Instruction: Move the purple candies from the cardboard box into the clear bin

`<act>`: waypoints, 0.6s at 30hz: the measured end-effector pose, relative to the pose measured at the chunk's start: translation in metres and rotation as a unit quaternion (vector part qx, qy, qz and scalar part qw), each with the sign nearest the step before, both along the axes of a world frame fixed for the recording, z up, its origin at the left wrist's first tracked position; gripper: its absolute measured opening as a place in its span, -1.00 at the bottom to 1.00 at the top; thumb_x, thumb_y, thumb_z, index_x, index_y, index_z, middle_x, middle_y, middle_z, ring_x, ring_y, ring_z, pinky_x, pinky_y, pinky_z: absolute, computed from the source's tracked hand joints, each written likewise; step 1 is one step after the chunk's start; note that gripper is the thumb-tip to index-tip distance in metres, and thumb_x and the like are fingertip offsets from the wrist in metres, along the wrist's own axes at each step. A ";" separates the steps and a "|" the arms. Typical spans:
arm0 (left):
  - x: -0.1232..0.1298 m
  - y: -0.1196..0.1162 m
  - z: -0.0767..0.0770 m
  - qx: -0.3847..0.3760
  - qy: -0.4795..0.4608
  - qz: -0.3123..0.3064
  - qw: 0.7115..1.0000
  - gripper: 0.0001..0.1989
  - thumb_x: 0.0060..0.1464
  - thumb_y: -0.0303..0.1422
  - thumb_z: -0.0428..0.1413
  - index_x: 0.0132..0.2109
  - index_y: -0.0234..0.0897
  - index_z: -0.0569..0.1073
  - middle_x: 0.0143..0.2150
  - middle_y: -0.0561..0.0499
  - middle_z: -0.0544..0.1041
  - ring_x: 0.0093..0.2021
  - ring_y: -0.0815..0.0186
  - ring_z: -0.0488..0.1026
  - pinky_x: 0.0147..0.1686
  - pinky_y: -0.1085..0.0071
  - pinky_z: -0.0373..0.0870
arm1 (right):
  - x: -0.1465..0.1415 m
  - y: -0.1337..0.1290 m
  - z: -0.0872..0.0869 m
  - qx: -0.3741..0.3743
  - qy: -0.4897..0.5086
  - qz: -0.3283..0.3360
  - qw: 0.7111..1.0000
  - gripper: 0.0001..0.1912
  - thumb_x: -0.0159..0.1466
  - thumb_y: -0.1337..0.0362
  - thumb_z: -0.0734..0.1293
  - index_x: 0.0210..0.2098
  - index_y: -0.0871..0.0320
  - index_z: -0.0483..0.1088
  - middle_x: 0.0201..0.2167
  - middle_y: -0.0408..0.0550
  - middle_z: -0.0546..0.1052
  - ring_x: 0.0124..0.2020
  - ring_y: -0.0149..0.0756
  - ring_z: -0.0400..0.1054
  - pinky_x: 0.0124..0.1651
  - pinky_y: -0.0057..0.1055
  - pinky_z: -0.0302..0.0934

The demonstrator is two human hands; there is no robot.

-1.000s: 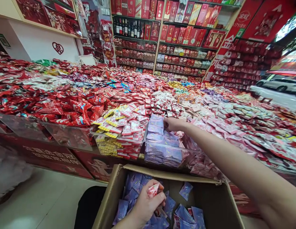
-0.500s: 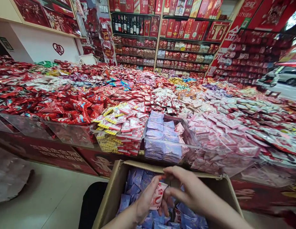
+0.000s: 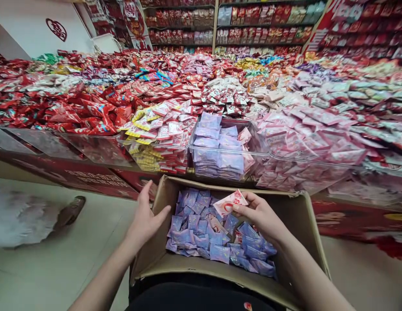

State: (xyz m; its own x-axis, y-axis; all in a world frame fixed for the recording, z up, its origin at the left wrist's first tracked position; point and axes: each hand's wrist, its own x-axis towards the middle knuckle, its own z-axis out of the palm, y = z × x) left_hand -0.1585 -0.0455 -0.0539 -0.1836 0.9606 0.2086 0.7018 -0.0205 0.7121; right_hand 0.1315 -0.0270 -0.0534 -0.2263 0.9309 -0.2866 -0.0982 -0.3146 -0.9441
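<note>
your right hand (image 3: 261, 216) pinched a pink-and-white packet (image 3: 227, 204) by its right end above the purple packets (image 3: 219, 253) in the cardboard box (image 3: 306, 226), seemingly to keep its printed face uncovered, while your empty left hand (image 3: 147, 221) spread open at the box's left rim, perhaps to steady it.

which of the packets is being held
The pink-and-white packet pinched in the right hand, above the cardboard box; the purple packets lie loose inside the box.
</note>
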 end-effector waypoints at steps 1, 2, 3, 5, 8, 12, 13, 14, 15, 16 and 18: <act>-0.007 -0.002 -0.006 -0.073 -0.027 -0.029 0.996 -0.40 -0.10 -0.31 0.06 0.11 -0.32 0.11 0.14 -0.17 0.19 0.09 0.11 0.18 0.04 0.19 0.14 | -0.001 -0.001 0.000 -0.003 0.004 0.000 1.000 -0.70 -0.07 0.22 0.41 -0.37 0.17 0.30 -0.49 -0.18 0.40 -0.50 -0.47 0.23 -0.40 -0.49 0.14; -0.010 -0.003 -0.010 -0.125 -0.051 -0.048 0.990 -0.44 -0.06 -0.30 0.02 0.11 -0.34 0.11 0.09 -0.17 0.26 0.04 0.12 0.25 -0.01 0.21 0.20 | -0.002 -0.001 0.001 -0.005 0.006 0.001 1.000 -0.69 -0.07 0.22 0.40 -0.36 0.17 0.30 -0.49 -0.17 0.40 -0.50 -0.48 0.22 -0.41 -0.49 0.14; -0.012 -0.004 -0.012 -0.162 -0.072 -0.061 0.982 -0.47 -0.04 -0.30 -0.02 0.10 -0.36 0.14 0.04 -0.15 0.34 -0.02 0.14 0.32 -0.05 0.24 0.25 | -0.003 -0.002 0.002 -0.007 0.006 0.004 1.000 -0.69 -0.06 0.21 0.40 -0.35 0.18 0.30 -0.48 -0.17 0.40 -0.51 -0.48 0.22 -0.42 -0.49 0.14; -0.010 -0.007 -0.006 -0.178 -0.084 -0.064 0.978 -0.50 -0.04 -0.30 -0.03 0.08 -0.36 0.17 -0.02 -0.12 0.40 -0.08 0.16 0.37 -0.10 0.30 0.29 | -0.004 -0.004 0.006 -0.012 -0.002 0.009 1.000 -0.69 -0.06 0.21 0.40 -0.36 0.19 0.29 -0.48 -0.16 0.40 -0.52 -0.48 0.22 -0.44 -0.50 0.14; -0.004 -0.012 0.016 -0.151 -0.065 -0.063 0.984 -0.50 -0.05 -0.27 -0.02 0.07 -0.33 0.20 -0.01 -0.08 0.40 -0.08 0.17 0.37 -0.11 0.34 0.31 | 0.001 -0.012 0.016 -0.016 -0.022 0.021 0.999 -0.70 -0.04 0.20 0.39 -0.37 0.19 0.27 -0.46 -0.15 0.41 -0.48 -0.46 0.25 -0.42 -0.50 0.15; -0.011 -0.021 0.033 -0.131 -0.043 -0.041 0.990 -0.49 -0.05 -0.23 -0.02 0.07 -0.32 0.22 0.00 -0.06 0.40 -0.08 0.18 0.38 -0.14 0.36 0.34 | 0.017 -0.029 0.026 -0.009 -0.040 0.027 0.999 -0.72 0.01 0.20 0.36 -0.34 0.17 0.26 -0.41 -0.12 0.43 -0.41 -0.41 0.29 -0.33 -0.47 0.18; -0.016 -0.023 0.032 -0.128 -0.040 -0.033 0.990 -0.49 -0.05 -0.22 -0.01 0.07 -0.32 0.23 -0.01 -0.06 0.41 -0.08 0.17 0.38 -0.13 0.36 0.34 | 0.021 -0.033 0.026 -0.005 -0.048 0.027 0.998 -0.73 0.02 0.19 0.35 -0.33 0.17 0.27 -0.41 -0.12 0.44 -0.40 -0.40 0.29 -0.32 -0.46 0.18; -0.022 -0.024 0.031 -0.127 -0.040 -0.025 0.991 -0.48 -0.05 -0.21 -0.01 0.07 -0.31 0.23 -0.02 -0.06 0.41 -0.09 0.17 0.38 -0.13 0.35 0.35 | 0.025 -0.036 0.024 0.000 -0.059 0.028 0.998 -0.74 0.03 0.19 0.35 -0.33 0.16 0.27 -0.41 -0.12 0.44 -0.39 -0.39 0.29 -0.31 -0.45 0.18; -0.028 -0.025 0.028 -0.129 -0.044 -0.019 0.991 -0.48 -0.05 -0.20 0.00 0.07 -0.31 0.23 -0.03 -0.06 0.42 -0.09 0.16 0.38 -0.14 0.35 0.36 | 0.027 -0.039 0.021 0.005 -0.071 0.028 0.997 -0.75 0.03 0.19 0.34 -0.33 0.16 0.28 -0.40 -0.12 0.43 -0.38 -0.38 0.29 -0.31 -0.45 0.18; -0.033 -0.026 0.025 -0.132 -0.050 -0.015 0.990 -0.48 -0.05 -0.18 0.00 0.06 -0.32 0.23 -0.03 -0.07 0.43 -0.10 0.16 0.39 -0.16 0.34 0.37 | 0.029 -0.042 0.017 0.010 -0.084 0.028 0.996 -0.76 0.04 0.19 0.33 -0.33 0.17 0.28 -0.40 -0.11 0.43 -0.38 -0.37 0.29 -0.30 -0.44 0.18; -0.041 -0.027 0.019 -0.133 -0.056 -0.005 0.990 -0.46 -0.06 -0.16 0.00 0.05 -0.34 0.23 -0.05 -0.09 0.43 -0.10 0.15 0.39 -0.17 0.34 0.38 | 0.031 -0.045 0.008 0.016 -0.102 0.031 0.994 -0.77 0.06 0.19 0.31 -0.34 0.18 0.29 -0.41 -0.09 0.43 -0.37 -0.34 0.28 -0.29 -0.42 0.17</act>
State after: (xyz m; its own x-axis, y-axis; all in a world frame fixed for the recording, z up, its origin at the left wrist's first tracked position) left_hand -0.1998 -0.0722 -0.0348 -0.1805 0.9809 -0.0729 0.6183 0.1709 0.7671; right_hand 0.1625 -0.0716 -0.0453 -0.2247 0.9265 -0.3020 0.1149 -0.2826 -0.9523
